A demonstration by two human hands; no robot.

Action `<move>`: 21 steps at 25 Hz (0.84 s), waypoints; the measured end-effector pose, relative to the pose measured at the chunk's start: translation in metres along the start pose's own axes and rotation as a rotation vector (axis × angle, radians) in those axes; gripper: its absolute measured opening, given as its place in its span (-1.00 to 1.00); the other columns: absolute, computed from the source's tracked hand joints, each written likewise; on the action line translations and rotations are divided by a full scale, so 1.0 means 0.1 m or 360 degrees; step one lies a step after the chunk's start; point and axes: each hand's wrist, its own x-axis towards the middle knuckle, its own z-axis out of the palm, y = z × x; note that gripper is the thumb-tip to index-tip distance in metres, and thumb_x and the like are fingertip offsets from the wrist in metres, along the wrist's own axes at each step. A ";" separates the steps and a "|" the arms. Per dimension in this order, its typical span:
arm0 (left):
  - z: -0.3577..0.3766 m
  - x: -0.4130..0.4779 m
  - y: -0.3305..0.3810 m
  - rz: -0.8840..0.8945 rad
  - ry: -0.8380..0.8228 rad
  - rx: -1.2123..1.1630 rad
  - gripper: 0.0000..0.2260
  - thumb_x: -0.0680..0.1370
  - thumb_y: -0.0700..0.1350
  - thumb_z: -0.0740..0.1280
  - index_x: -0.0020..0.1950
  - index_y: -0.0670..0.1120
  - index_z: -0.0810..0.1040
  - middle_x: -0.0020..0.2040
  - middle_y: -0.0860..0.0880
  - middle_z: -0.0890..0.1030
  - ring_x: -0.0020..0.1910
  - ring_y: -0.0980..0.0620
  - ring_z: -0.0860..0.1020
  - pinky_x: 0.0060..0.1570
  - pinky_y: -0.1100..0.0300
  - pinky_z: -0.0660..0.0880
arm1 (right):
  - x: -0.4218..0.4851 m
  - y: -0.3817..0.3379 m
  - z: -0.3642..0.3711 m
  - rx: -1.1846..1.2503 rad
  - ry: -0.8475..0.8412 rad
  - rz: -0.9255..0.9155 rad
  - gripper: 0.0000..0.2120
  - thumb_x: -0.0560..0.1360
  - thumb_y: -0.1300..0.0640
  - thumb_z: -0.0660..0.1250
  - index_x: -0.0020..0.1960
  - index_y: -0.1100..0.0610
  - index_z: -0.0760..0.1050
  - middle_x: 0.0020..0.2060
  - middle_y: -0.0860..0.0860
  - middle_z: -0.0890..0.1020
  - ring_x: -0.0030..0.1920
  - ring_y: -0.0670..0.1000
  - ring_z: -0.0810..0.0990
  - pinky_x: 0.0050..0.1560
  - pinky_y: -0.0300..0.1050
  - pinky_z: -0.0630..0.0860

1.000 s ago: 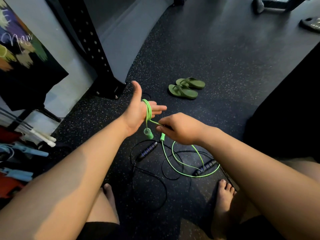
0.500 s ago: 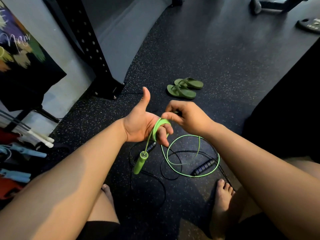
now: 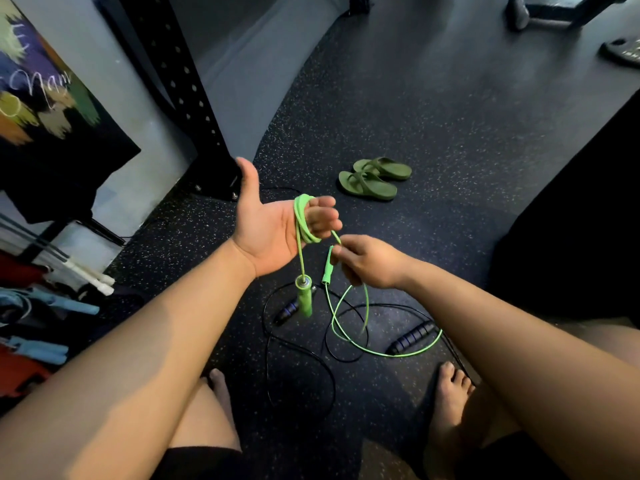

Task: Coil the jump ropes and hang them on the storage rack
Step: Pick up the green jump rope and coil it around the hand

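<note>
My left hand (image 3: pixel 273 225) is held palm up with the thumb raised. Several loops of the green jump rope (image 3: pixel 302 220) are wound round its slightly curled fingers. One green handle (image 3: pixel 304 299) hangs from those loops below the palm. My right hand (image 3: pixel 372 261) sits just right of and below the left, pinching the green cord between thumb and fingers. The remaining green cord (image 3: pixel 348 329) trails in loose loops to the floor. A black jump rope (image 3: pixel 300 362) with dark handles (image 3: pixel 412 336) lies tangled on the floor under both hands.
A black perforated rack upright (image 3: pixel 180 84) stands at the back left by the wall. Blue-handled and white-handled ropes (image 3: pixel 55 303) lie at the left edge. Green sandals (image 3: pixel 374 180) sit on the speckled floor ahead. My bare feet (image 3: pixel 450 393) are below. A dark bulk (image 3: pixel 571 220) fills the right.
My right hand came down from above the left fingers to below and right of them, laying cord round the fingers. My left hand lifted slightly and the hanging handle swung.
</note>
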 end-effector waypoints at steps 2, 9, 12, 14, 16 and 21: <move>-0.04 0.02 0.02 0.0089 0.0118 -0.0053 0.18 0.29 0.67 -0.24 0.28 -0.29 0.53 0.11 -0.22 0.69 0.19 -0.20 0.63 0.38 -0.02 0.40 | -0.01 -0.03 0.05 -0.0082 -0.0132 0.0013 -0.73 0.69 0.07 0.15 -0.03 0.17 0.53 -0.43 -0.01 0.55 -0.43 -0.02 0.51 -0.22 -0.02 0.52; -0.08 0.12 -0.07 0.0166 0.0422 0.0287 0.13 0.41 0.54 -0.39 0.59 -0.33 0.14 0.36 -0.19 0.60 0.46 -0.11 0.46 0.57 -0.10 0.15 | -0.04 -0.32 -0.07 -0.0373 -0.0041 -0.0201 -0.71 0.67 0.03 0.21 -0.07 0.20 0.55 -0.40 -0.07 0.50 -0.43 -0.14 0.45 -0.33 -0.16 0.35; -0.08 0.17 -0.11 0.0079 0.0518 0.0542 0.05 0.42 0.52 -0.41 0.41 -0.13 0.47 0.46 -0.18 0.51 0.48 -0.07 0.42 0.61 -0.12 0.04 | -0.06 -0.37 -0.13 -0.0454 0.0026 -0.0308 -0.70 0.65 -0.01 0.25 -0.08 0.19 0.57 -0.39 0.00 0.53 -0.39 -0.04 0.43 -0.31 -0.06 0.33; -0.12 0.21 -0.16 -0.0084 0.0450 0.0729 0.13 0.29 0.61 -0.34 0.40 -0.10 0.53 0.49 -0.18 0.47 0.44 -0.01 0.45 0.62 -0.12 -0.03 | -0.08 -0.38 -0.17 -0.0530 0.0081 -0.0371 -0.70 0.63 -0.05 0.27 -0.03 0.16 0.62 -0.34 0.06 0.59 -0.34 0.06 0.50 -0.27 -0.01 0.39; -0.16 0.23 -0.22 -0.0273 0.0264 0.0928 0.25 0.17 0.68 -0.28 0.40 -0.15 0.55 0.44 -0.25 0.50 0.49 -0.06 0.40 0.62 -0.13 -0.07 | -0.09 -0.37 -0.24 -0.0518 0.0135 -0.0395 -0.71 0.60 -0.08 0.33 -0.03 0.13 0.65 -0.34 0.01 0.60 -0.34 0.03 0.51 -0.29 -0.08 0.37; -0.04 0.11 -0.22 -0.0637 -0.0179 0.1031 0.20 0.35 0.58 -0.42 0.19 -0.27 0.65 0.17 -0.33 0.67 0.25 -0.13 0.63 0.40 -0.01 0.35 | -0.10 -0.32 -0.37 -0.0356 0.0222 -0.0426 -0.65 0.43 -0.23 0.46 -0.22 0.07 0.60 -0.42 -0.09 0.57 -0.40 -0.12 0.49 -0.35 -0.18 0.39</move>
